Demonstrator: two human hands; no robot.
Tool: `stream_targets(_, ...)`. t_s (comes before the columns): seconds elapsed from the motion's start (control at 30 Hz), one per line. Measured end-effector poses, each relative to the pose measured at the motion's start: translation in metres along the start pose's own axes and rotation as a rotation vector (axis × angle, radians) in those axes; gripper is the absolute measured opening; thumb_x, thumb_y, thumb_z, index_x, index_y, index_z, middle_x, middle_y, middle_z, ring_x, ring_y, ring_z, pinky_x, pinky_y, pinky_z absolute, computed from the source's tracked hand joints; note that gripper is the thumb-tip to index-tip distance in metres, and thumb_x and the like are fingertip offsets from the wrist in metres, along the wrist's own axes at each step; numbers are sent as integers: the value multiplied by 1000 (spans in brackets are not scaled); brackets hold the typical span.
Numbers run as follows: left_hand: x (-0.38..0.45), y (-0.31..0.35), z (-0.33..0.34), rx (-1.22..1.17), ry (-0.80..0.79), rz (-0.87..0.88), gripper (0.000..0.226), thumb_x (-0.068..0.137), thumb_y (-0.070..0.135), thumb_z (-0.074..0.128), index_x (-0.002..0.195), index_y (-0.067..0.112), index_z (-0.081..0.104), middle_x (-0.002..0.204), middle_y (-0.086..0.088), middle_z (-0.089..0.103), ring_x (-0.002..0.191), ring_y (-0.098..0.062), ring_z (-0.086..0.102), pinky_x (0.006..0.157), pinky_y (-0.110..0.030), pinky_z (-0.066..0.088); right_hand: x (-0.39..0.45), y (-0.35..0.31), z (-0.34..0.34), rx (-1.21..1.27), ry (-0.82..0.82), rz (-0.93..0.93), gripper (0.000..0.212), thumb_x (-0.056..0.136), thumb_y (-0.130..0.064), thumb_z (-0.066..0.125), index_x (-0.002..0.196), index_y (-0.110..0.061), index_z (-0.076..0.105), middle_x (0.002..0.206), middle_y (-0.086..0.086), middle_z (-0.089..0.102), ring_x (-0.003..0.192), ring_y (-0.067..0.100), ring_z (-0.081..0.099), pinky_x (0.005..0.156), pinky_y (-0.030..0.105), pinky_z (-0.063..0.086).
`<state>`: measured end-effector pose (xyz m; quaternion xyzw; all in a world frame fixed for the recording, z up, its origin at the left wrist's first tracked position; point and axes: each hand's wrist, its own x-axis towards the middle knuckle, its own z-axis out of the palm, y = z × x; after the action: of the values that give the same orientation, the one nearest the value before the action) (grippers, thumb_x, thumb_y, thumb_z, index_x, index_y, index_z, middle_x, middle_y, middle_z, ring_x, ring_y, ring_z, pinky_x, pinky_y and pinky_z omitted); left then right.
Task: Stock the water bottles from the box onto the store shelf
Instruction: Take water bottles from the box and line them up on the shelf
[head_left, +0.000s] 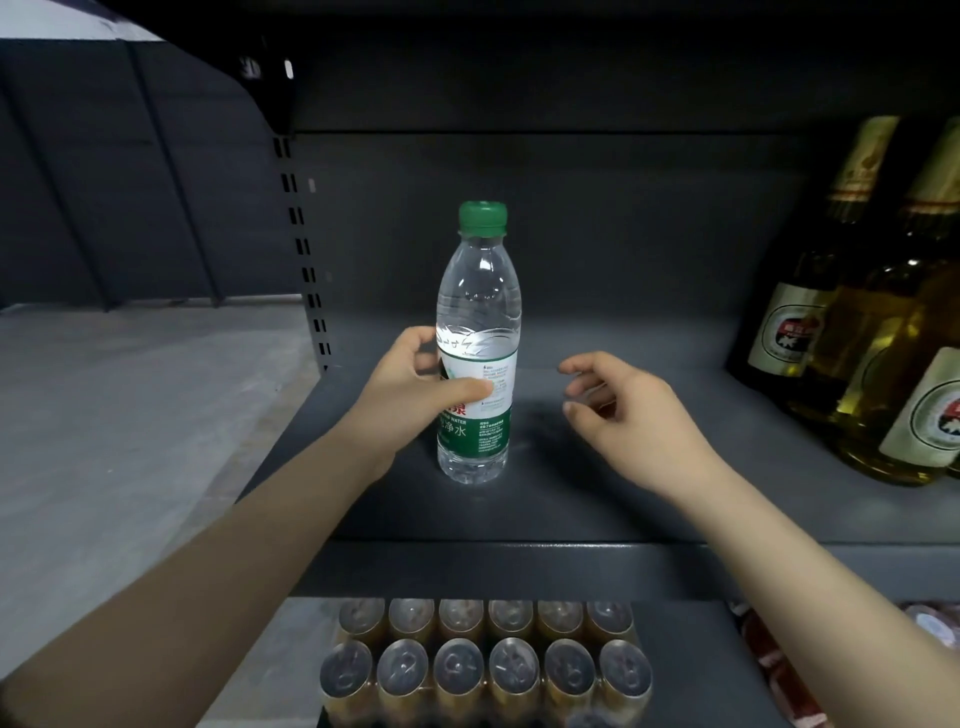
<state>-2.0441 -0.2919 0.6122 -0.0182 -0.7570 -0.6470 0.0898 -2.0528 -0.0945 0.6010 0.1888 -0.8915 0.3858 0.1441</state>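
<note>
Head view shows a dark grey store shelf (597, 483) with one water bottle (479, 332) standing upright on it, near the middle of the shelf surface and toward its front edge. The bottle is clear plastic with a green cap (482, 216) and a white and green label (475, 400) around its lower half.

The left hand (415, 395) grips the bottle at the label: the thumb lies across the front of the label and the fingers curl around the left and far side. The base of the bottle appears to rest on the shelf.

The right hand (623, 410) is to the right of the bottle, apart from it, and holds nothing. Its fingers are loosely curled with the thumb and forefinger spread, and it hovers just above the shelf surface. The two hands are separated, with the bottle and a stretch of bare shelf between them.

At the right end of the same shelf stand several beer bottles (852, 312) with gold foil necks and oval labels, well apart from the water bottle. A slotted upright rail (304, 244) runs along the left rear corner of the shelf.

On the shelf below, a pack of cans (483, 665) sits in two rows, tops facing up. Red packaged goods (774, 660) lie to the right of the cans; their type cannot be determined.
</note>
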Motion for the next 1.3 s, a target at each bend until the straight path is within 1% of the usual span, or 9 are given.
stream_targets(0.1,-2,-2,-15,18,-60,-20,45,80,-5,62,118,17,53,110,-7,68,103,-19,64,94,-31,47,-5,-6,1,79,1,14,35,84,-9,59,116,-22,56,89,-17,55,79,13,59,75,14,42)
stream_targets(0.23,4,-2,-32,145,-84,12,33,79,-5,60,99,22,59,92,-1,70,85,-11,63,83,-24,45,-14,-14,2,61,-104,-25,45,84,-12,60,127,-24,50,103,-13,56,91,11,59,89,23,45)
stream_targets(0.33,11,0,-38,281,-115,52,31,73,1,63,95,23,61,77,7,70,79,-10,60,86,-27,45,-21,-18,6,-10,-154,-64,54,85,-14,60,135,-26,43,120,-8,55,103,11,57,96,27,44)
stream_targets(0.43,14,3,-41,378,-171,73,39,81,-10,56,108,19,59,88,-2,70,89,-17,58,96,-35,44,-27,-21,10,-25,-179,-87,62,85,-13,59,139,-31,35,130,-6,51,110,9,54,98,23,41)
stream_targets(0.63,11,11,-36,381,-250,58,43,66,7,57,98,35,57,107,-11,68,91,-23,60,100,-45,43,-29,-23,16,-9,-241,-91,74,84,-11,58,145,-31,22,147,-8,36,132,7,38,106,16,28)
stream_targets(0.77,14,6,-39,382,-261,68,55,81,-15,49,101,36,53,107,-2,66,97,-27,64,95,-37,47,-29,-25,21,12,-290,-77,79,85,-11,57,146,-32,13,149,-8,33,134,6,34,104,14,27)
stream_targets(1.03,8,-1,-50,383,-273,70,56,83,-12,53,125,23,43,109,5,60,79,-11,62,74,-13,48,-20,-24,25,44,-337,-66,82,83,-6,57,146,-31,10,149,-9,31,133,6,35,99,12,28)
stream_targets(1.13,2,-2,-54,358,-246,78,54,75,0,59,116,31,44,108,6,60,83,-10,62,81,-20,48,-15,-23,27,39,-338,-59,83,83,-7,58,146,-33,11,146,-7,37,129,8,40,97,12,31)
stream_targets(1.3,-7,-9,-61,400,-224,125,57,80,-7,55,115,36,45,111,1,57,87,-14,59,87,-32,49,-4,-28,29,63,-327,-56,79,81,-8,59,145,-33,19,134,-11,48,115,4,49,93,13,34)
